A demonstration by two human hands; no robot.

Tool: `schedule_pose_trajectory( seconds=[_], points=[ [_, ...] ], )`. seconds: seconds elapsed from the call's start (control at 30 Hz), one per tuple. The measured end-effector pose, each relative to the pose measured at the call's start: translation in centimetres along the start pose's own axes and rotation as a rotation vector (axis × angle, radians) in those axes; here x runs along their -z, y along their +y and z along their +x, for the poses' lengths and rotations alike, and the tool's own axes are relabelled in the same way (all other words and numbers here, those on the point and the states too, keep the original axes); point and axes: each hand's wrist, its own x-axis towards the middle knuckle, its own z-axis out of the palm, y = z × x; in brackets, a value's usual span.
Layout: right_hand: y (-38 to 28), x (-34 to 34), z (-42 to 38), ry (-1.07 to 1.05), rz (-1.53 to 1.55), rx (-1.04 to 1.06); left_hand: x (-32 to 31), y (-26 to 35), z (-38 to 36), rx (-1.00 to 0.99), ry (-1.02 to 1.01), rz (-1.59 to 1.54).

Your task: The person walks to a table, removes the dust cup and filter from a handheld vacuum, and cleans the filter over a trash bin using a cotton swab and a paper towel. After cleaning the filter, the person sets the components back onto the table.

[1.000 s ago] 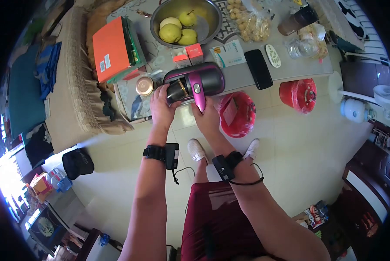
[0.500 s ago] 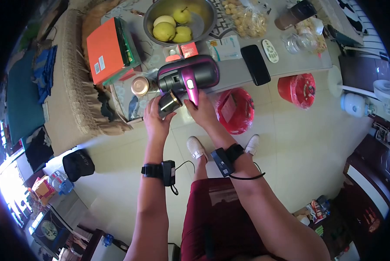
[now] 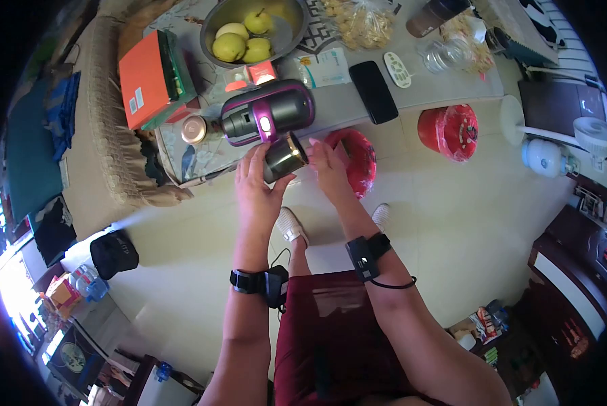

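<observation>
My left hand [image 3: 254,177] is wrapped round a shiny dark cylindrical cup [image 3: 286,160] with a gold-coloured ring at its right end. The cup lies tilted on its side, off the table's front edge. Just right of its end is my right hand [image 3: 329,168], fingers apart and holding nothing I can see. Behind the cup, a black and purple appliance [image 3: 283,108] with a purple handle [image 3: 263,122], like a handheld vacuum cleaner, rests at the table's edge. A jar with a copper-coloured lid [image 3: 194,129] stands to its left.
On the table [image 3: 411,95] are a metal bowl [image 3: 296,34] of pears, an orange box [image 3: 144,81], a black phone [image 3: 374,93], a white remote [image 3: 397,70] and a glass jar [image 3: 438,56]. Two red bins [image 3: 361,162] [image 3: 438,132] stand on the floor along the front edge.
My right hand has let go of the purple handle and moved right of the cup. My left hand has brought the cup rightward, in front of the appliance. The view has shifted slightly.
</observation>
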Motion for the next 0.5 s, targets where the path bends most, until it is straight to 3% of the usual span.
schedule_pose_trajectory(
  seconds=[0.1, 0.23, 0.27, 0.37, 0.5],
  points=[
    [-2.1, 3.5, -1.9, 0.016, 0.278, 0.026, -2.3, 1.5, -0.5, -0.001, -0.052, -0.017],
    [-2.1, 8.2, -3.0, -0.048, 0.091, 0.221, -5.8, 2.9, -1.7, -0.007, -0.093, -0.029],
    [-2.2, 9.0, -3.0, -0.066, 0.061, 0.349, -6.7, 3.1, -2.0, -0.004, -0.106, -0.042],
    [-0.9, 11.1, -3.4, -0.105, -0.082, 0.257, -8.8, 3.5, -2.7, 0.024, -0.138, -0.071],
    [0.1, 13.1, -3.0, -0.089, -0.276, 0.300, -11.0, 3.7, -3.7, 0.063, -0.172, -0.173]
  ],
)
